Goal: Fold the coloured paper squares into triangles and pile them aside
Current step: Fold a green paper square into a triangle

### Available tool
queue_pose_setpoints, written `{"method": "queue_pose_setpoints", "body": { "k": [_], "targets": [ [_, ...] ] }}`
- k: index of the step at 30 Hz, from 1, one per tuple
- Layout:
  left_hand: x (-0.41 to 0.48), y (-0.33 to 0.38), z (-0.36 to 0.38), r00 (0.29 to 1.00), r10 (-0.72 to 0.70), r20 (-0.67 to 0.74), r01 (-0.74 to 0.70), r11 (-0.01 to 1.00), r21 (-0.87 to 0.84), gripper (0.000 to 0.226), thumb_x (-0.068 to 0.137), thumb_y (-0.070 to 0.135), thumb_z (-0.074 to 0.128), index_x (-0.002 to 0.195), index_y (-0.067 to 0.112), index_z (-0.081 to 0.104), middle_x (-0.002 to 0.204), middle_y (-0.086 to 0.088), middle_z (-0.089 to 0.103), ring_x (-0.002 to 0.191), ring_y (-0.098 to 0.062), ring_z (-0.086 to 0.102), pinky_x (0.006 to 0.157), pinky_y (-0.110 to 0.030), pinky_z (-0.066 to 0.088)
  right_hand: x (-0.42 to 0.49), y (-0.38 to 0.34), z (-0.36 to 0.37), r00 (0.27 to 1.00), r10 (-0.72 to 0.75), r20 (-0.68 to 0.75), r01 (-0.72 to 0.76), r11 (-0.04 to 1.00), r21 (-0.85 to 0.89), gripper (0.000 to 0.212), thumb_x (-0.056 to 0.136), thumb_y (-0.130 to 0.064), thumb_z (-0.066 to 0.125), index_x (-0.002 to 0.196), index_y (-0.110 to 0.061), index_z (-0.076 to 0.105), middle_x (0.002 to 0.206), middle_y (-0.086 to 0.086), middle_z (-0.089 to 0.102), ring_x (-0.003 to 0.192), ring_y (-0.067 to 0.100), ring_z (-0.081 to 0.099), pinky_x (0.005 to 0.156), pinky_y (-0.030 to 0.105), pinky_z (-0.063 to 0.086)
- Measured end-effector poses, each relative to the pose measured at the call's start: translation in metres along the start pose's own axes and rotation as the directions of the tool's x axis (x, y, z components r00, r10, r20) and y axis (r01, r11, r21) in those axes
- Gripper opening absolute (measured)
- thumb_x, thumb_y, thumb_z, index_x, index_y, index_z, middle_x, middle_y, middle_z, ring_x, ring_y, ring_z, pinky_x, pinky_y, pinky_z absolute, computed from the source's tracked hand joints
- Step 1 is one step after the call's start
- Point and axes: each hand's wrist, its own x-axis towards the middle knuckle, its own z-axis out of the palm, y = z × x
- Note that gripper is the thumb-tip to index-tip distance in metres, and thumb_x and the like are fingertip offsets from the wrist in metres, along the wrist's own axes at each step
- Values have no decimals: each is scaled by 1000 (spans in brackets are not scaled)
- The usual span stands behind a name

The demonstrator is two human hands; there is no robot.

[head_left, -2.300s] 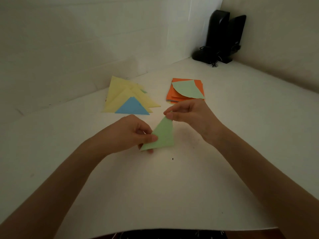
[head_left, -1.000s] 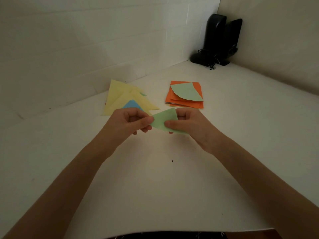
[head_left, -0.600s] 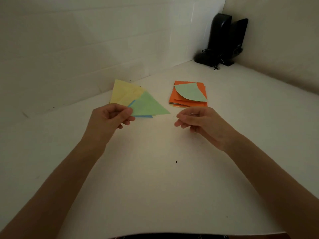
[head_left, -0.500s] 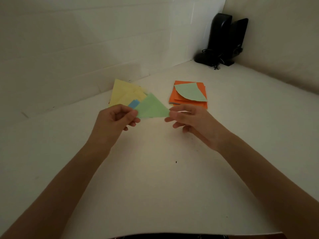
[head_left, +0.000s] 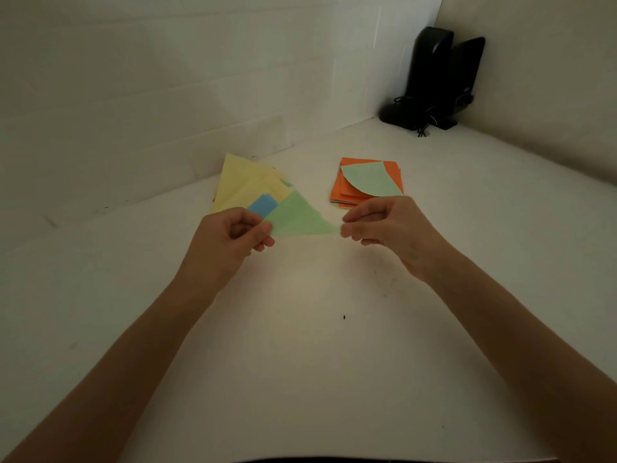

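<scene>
A: Fingers (head_left: 263,230) of the left hand (head_left: 230,238)?
B: Curled in, thumb pressed to forefinger — pinching the left corner of the green triangle (head_left: 297,218).
A: And fingertips (head_left: 347,230) of the right hand (head_left: 387,228)?
B: Pinching the opposite, pointed tip; remaining fingers loosely curled below.
A: Position of the triangle, then?
B: Stretched between both hands, over the white table (head_left: 300,362), long edge toward the body. Cannot tell whether touching the surface.
A: Further out?
B: Just behind, partly covered by it, the pile of folded triangles (head_left: 243,185) — yellow ones, with a blue triangle (head_left: 263,204) on top. To the right, near the right hand, a stack of orange squares (head_left: 347,192) under a curled green sheet (head_left: 369,182). Far corner: black speakers (head_left: 434,78) against the wall (head_left: 167,78).
</scene>
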Motion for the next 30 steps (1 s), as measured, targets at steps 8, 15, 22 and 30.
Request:
{"method": "queue_pose_setpoints", "body": {
  "k": [8,15,22,30],
  "targets": [
    [26,-13,-1,975,27,-222,100,837,538,14,89,30,60,83,17,62,87,0,61,82,-21,54,67,-28,36,40,22,-34,908,-383,-168,120,623,-773,41,88,-27,65,127,-19,53,128,3,53,116,20,43,92,27,33],
    [41,-21,7,943,130,-308,191,546,816,35,83,37,65,106,12,56,111,-16,49,106,-34,44,83,-42,31,62,34,-27,847,-511,-145,159,504,-849,26,97,-20,48,112,-11,67,108,9,68,95,29,59,86,38,41],
    [18,-8,34,921,388,-33,-316,795,518,10,89,12,58,92,9,67,92,-7,59,77,-18,57,69,-24,39,14,30,-29,390,-921,-22,419,199,-886,16,94,-11,56,94,-5,71,87,8,71,71,27,64,67,36,46],
    [-4,22,74,914,-205,350,399,605,-689,37,76,18,60,111,5,61,102,-9,71,87,-16,69,76,-29,58,-19,50,-19,341,-884,320,781,76,-620,17,93,-10,58,102,-3,71,100,10,71,88,23,68,73,33,50]
  ]
}}
